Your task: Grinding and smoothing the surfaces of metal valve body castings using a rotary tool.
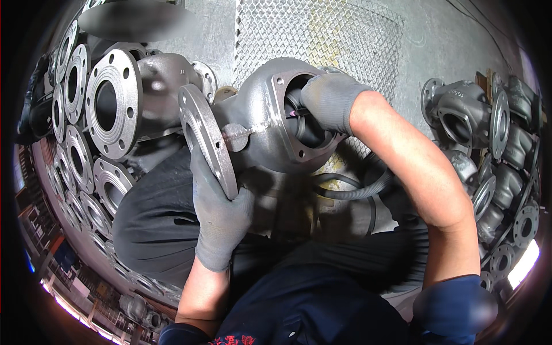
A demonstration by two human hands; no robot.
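A grey cast-metal valve body (259,109) lies tilted in front of me, its square-flanged opening facing right. My left hand (221,215), in a grey glove, is closed round the lower rim of the valve body's round end flange (208,141). At the opening, my gloved right hand (333,100) is curled with its fingertips inside the rim. A thin dark tool with a pinkish tip (295,113) pokes out from those fingers into the hollow; the rest of it is hidden by the glove.
Expanded metal mesh (276,34) lies on the floor beyond the valve body. Several flanged castings (112,103) are stacked at left, others (460,112) at right. A grey corrugated hose (359,192) curves beneath the work, near my legs (158,213).
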